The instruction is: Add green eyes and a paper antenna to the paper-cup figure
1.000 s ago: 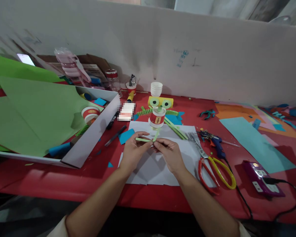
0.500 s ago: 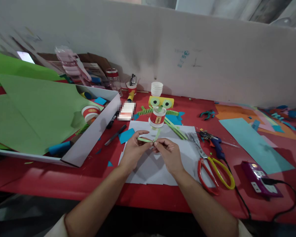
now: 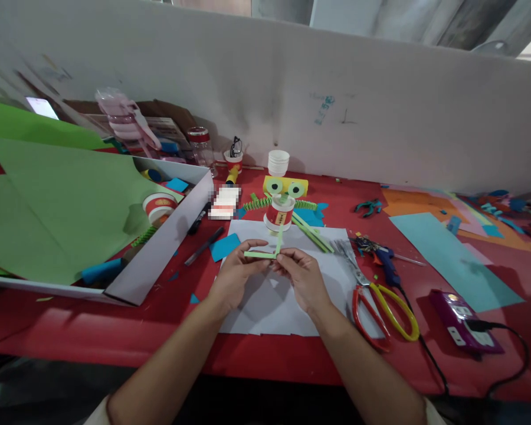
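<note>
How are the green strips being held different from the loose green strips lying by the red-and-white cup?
The held strips make a corner, like an L, but the loose strips lie straight. The held strips are pinched in the person's right hand, while the loose strips rest untouched, partly on the white paper. Both are narrow and green.

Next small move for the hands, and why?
Probably fold the level leg of the pale green paper across the corner. The paper forms an L, with the right hand pinching at its corner and the left hand at the level leg; the pleated green springs beside the red-and-white cup suggest similar alternating folds.
</note>
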`<state>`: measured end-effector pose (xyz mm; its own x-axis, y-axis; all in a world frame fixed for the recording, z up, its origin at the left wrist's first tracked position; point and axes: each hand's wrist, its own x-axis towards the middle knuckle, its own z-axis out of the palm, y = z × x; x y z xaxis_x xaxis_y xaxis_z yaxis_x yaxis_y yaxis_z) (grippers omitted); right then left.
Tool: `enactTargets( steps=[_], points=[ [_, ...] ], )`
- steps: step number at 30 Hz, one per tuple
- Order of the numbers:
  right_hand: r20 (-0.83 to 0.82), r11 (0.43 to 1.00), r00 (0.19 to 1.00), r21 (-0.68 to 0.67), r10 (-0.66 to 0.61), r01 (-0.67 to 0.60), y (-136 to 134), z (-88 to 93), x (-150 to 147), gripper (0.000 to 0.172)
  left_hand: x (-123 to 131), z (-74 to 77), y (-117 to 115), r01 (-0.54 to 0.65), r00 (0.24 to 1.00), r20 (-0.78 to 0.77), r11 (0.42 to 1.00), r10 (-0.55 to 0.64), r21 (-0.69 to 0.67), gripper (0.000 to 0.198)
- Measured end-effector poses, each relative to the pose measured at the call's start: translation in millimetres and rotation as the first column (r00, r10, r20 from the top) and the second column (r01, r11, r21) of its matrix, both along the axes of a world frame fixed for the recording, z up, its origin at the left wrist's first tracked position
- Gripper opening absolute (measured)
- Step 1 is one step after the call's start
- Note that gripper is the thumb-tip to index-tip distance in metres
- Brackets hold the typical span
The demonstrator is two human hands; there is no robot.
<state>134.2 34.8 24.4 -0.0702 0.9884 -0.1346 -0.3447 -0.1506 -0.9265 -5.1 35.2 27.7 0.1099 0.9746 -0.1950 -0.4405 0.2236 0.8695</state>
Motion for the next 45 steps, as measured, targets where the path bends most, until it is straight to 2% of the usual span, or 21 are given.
enactTargets(
  steps=[5,11,15,18,21,24,26,32,35,38,41,45],
  points=[
    [-0.033,0.999,0.999,-0.048,0.001,-0.003,-0.5,2.3,0.1,0.013,0.7,-1.5,1.6,-0.008,1.000,0.016,0.999,0.009,-0.031,0.027],
    [-0.038,0.999,0.999,-0.043,0.015,-0.017,-3.9,2.0,-3.9,0.015,2.6,-3.3,2.2,-0.019,1.000,-0.011,1.000,0.019,0.002,0.026],
    [0.016,1.000,1.000,0.020,0.021,-0.021,-3.4,-2.0,-3.1,0.014,0.7,-3.5,3.9,-0.003,0.999,-0.048,1.000,0.003,-0.004,0.029],
    [0.138,0.997,0.990,0.077,0.010,-0.021,-1.7,-7.8,-0.1,0.012,-1.0,-5.6,5.8,0.007,0.996,-0.094,1.000,-0.008,-0.010,0.030],
    [0.242,0.986,0.970,0.163,0.002,-0.043,-1.6,-11.8,2.0,0.010,-2.2,-7.8,7.0,-0.017,0.993,-0.113,1.000,0.017,-0.002,0.031],
    [0.269,0.975,0.963,0.215,-0.013,-0.047,-3.2,-11.2,1.1,0.015,-2.5,-8.5,7.4,-0.045,0.993,-0.106,0.999,0.045,0.004,0.030],
    [0.252,0.980,0.968,0.194,-0.012,-0.038,-4.0,-8.5,-0.8,0.017,-2.2,-8.5,7.3,-0.052,0.995,-0.089,0.999,0.051,0.001,0.030],
    [0.099,1.000,0.995,0.013,-0.006,0.004,-1.6,-1.7,-5.0,0.016,-0.1,-8.1,5.5,-0.055,0.998,-0.039,0.998,0.055,-0.008,0.030],
    [0.080,1.000,0.997,0.017,-0.008,0.007,-0.1,-2.4,-4.0,0.015,0.9,-5.0,3.7,0.001,1.000,0.000,1.000,-0.001,-0.004,0.025],
    [0.146,0.999,0.989,0.052,-0.010,0.002,0.8,-3.8,-1.4,0.012,1.2,-1.8,2.5,0.049,0.997,0.056,0.999,-0.049,-0.004,0.018],
    [0.195,0.997,0.981,0.073,-0.024,0.010,1.2,-3.8,0.9,0.011,1.4,-0.8,2.3,0.042,0.997,0.066,0.999,-0.042,-0.009,0.016],
    [0.149,0.998,0.989,0.060,-0.005,-0.004,1.2,-1.6,1.4,0.009,1.3,-2.2,2.6,0.021,0.998,0.061,0.999,-0.019,-0.032,0.015]
  ],
)
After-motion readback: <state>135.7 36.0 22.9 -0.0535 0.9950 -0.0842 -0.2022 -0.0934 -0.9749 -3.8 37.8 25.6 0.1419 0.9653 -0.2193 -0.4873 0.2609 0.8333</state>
